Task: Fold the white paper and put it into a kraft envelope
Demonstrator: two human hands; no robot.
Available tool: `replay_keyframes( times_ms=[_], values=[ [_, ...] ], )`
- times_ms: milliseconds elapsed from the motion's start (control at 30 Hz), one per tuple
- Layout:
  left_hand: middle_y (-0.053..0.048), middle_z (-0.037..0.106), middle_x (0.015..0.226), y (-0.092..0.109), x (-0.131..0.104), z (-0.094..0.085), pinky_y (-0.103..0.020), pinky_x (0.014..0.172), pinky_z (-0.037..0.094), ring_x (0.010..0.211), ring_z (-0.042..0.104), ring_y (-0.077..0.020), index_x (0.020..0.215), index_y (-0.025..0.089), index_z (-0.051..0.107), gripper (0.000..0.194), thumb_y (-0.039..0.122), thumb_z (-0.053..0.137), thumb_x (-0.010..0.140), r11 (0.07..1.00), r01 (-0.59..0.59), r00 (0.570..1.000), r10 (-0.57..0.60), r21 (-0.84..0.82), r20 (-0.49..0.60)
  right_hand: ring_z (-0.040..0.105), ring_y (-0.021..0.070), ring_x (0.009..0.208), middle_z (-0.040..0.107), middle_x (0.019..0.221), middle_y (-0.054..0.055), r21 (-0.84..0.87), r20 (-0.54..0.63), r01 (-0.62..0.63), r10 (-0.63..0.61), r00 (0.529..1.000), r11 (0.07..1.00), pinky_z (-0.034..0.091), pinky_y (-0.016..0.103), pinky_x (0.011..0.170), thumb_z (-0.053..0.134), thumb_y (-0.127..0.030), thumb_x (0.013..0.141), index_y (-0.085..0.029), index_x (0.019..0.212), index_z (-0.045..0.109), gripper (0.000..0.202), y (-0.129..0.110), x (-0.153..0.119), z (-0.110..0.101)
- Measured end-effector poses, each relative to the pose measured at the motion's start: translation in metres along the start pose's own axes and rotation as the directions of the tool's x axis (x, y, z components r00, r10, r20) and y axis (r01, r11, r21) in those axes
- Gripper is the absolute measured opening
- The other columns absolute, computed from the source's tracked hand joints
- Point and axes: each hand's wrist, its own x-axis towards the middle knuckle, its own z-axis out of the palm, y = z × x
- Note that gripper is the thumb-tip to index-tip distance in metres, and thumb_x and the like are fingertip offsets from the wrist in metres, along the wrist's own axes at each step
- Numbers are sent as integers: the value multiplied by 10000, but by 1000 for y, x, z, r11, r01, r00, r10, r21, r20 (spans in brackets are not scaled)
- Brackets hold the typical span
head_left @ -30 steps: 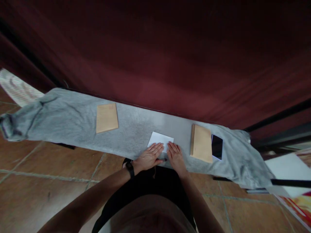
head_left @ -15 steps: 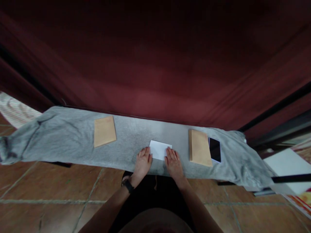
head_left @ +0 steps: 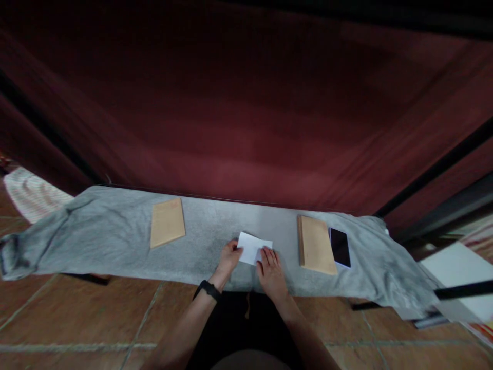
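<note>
A small white sheet of paper (head_left: 249, 248) lies in front of me on the grey cloth, creased near its middle, its left part tilted up a little. My left hand (head_left: 228, 255), with a black watch at the wrist, pinches the paper's left edge between thumb and fingers. Flat on the paper's right part rests my right hand (head_left: 271, 270), fingers stretched out. To the right is a stack of brown envelopes (head_left: 318, 245), and on the left lies another brown envelope (head_left: 167, 222).
A phone (head_left: 340, 247) with a dark screen lies beside the right-hand stack. The grey cloth (head_left: 115, 231) covers a long narrow bench. Behind it rises a dark red fabric wall (head_left: 246, 144). A white board (head_left: 462, 272) stands at the far right, above the tiled floor (head_left: 181, 308).
My left hand has gone from lying by the paper's edge to pinching it, and the paper's left part has lifted slightly. The whole view has shifted downward a little.
</note>
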Motion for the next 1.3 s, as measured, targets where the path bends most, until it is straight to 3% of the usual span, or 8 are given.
replay_keyframes(
  times_ms=[233, 400, 533, 667, 733, 900, 1033, 1300],
  values=[
    [-69, 715, 923, 38, -16, 13, -312, 743, 544, 848, 672, -204, 992, 170, 660, 317, 431, 605, 820, 991, -32, 998, 39, -133, 45, 557, 299, 1298, 545, 1447, 174, 240, -51, -115, 131, 990, 964, 457, 483, 1071, 419, -359, 989, -152, 1445, 486, 505, -22, 22, -15],
    [-163, 515, 1459, 41, -26, 15, -353, 882, 546, 1255, 572, -261, 1465, 221, 405, 586, 505, 478, 958, 959, 77, 997, -77, -273, 11, 708, 262, 1040, 733, 1158, 135, 729, 16, -287, 403, 915, 622, 579, 407, 875, 316, -486, 1016, -177, 1231, 647, 502, -32, 49, -30],
    [-130, 693, 1170, 15, -28, 15, -338, 779, 575, 980, 702, -237, 1584, 204, 91, 897, 336, 627, 877, 921, 213, 977, -202, -327, 70, 734, 245, 830, 770, 983, 121, 870, 141, -349, 503, 853, 348, 601, 351, 715, 415, -586, 949, -158, 1120, 684, 533, -35, 53, -31],
    [-29, 708, 961, -6, -19, 9, -313, 760, 569, 824, 694, -177, 1591, 217, 66, 961, 173, 613, 801, 951, 130, 991, -121, -279, 50, 725, 261, 835, 766, 970, 117, 894, 206, -394, 586, 783, 212, 588, 338, 670, 608, -563, 820, -137, 1085, 683, 507, -15, 45, -25],
    [-17, 702, 944, -14, -12, 3, -313, 757, 571, 802, 683, -164, 1589, 213, 100, 950, 105, 572, 771, 977, 82, 994, -66, -195, 91, 713, 251, 742, 761, 866, 83, 846, 218, -464, 623, 751, 263, 565, 323, 576, 609, -569, 796, -143, 1069, 680, 511, 1, 40, -21],
    [-52, 699, 1084, -33, -3, -9, -355, 814, 580, 912, 670, -184, 1527, 229, 330, 867, 11, 478, 701, 981, -140, 987, 128, 132, 96, 706, 261, 705, 748, 818, 77, 488, 122, -437, 437, 891, 756, 548, 358, 640, 495, -526, 880, -218, 1003, 693, 386, 27, 24, -6],
    [-85, 654, 1219, -38, -7, -23, -391, 949, 543, 1087, 635, -222, 1383, 242, 542, 670, 51, 504, 742, 855, -303, 950, 305, 420, 64, 729, 296, 871, 743, 1031, 155, 259, 14, -292, 299, 954, 921, 560, 404, 752, 350, -487, 968, -177, 1150, 653, 470, 28, 9, 8],
    [-183, 490, 1441, -25, 5, -157, -494, 1052, 431, 1324, 462, -303, 1344, 167, 509, 447, 139, 431, 905, 560, 104, 896, 306, 822, -322, 670, 319, 954, 676, 1087, 202, 92, -154, -176, 188, 970, 980, 528, 429, 808, 301, -506, 1009, -127, 1352, 549, 568, 29, 1, 22]
  ],
)
